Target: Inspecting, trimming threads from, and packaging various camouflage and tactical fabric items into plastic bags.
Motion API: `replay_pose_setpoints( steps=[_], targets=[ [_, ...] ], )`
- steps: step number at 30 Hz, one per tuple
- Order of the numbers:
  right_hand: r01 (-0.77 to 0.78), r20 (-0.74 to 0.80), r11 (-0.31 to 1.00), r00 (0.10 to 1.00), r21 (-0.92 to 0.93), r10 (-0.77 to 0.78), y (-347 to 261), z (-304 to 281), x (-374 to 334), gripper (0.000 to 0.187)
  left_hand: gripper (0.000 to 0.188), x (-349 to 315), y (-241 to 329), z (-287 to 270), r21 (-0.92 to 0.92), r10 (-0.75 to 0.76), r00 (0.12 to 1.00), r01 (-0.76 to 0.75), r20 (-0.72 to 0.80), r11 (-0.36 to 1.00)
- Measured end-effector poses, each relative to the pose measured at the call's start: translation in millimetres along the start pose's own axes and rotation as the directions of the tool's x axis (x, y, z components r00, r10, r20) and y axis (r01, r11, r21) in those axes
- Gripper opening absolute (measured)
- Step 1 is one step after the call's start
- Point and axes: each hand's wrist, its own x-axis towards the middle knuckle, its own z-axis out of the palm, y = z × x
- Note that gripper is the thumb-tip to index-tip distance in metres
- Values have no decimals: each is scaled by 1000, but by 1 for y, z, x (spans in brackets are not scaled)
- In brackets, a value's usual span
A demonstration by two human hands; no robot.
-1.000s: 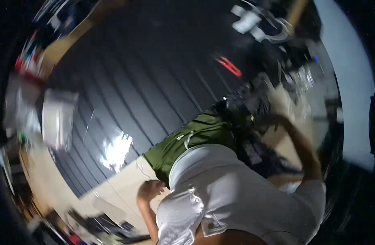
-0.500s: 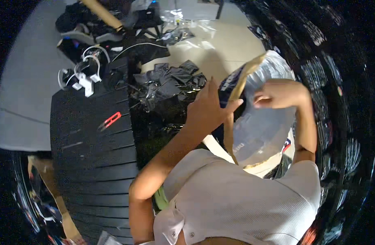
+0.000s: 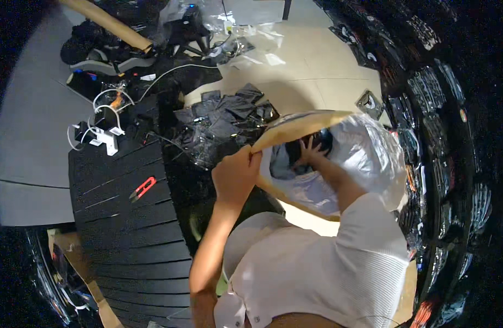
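Observation:
A large sack (image 3: 300,122) with a brown rim and a silvery plastic lining gapes open in front of me. My left hand (image 3: 237,176) is closed on the near-left part of its rim. My right arm reaches down into the sack. Deep inside, my right hand (image 3: 310,152) has its fingers spread over dark, glossy packets (image 3: 285,159); whether it grips one I cannot make out. Left of the sack, a heap of black plastic-wrapped packets (image 3: 224,117) lies close beyond my left hand.
Red-handled thread snips (image 3: 144,188) lie on the black slatted surface (image 3: 125,235) to the left. Near them sits a white plug adapter (image 3: 106,139) with cables. Packed goods (image 3: 426,98) line the right side. A cardboard tube (image 3: 109,24) slants across the far left.
My left hand has closed on the sack's rim, and the opening has widened. My right hand has gone from the mouth down inside. The view has shifted slightly.

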Motion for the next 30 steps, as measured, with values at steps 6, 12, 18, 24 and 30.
replay_pose_setpoints(
  steps=[6,12,18,24,30],
  targets=[
    [67,-241,996,969,53,-53,1,34,9,105,23,6,23,8,-99,100,992,-107,-80,989],
    [187,-356,980,913,-68,-199,2,37,16,70,21,10,30,11,-110,63,995,-71,-76,991],
    [257,-447,966,863,-9,-234,2,19,62,54,15,19,58,0,119,103,993,-97,-53,988],
    [385,-319,923,872,-20,-371,23,-50,37,53,38,20,40,6,67,316,932,-309,-180,949],
    [510,-312,850,835,133,-453,31,-173,-64,57,53,18,34,10,28,391,905,-392,-171,920]
  ],
)
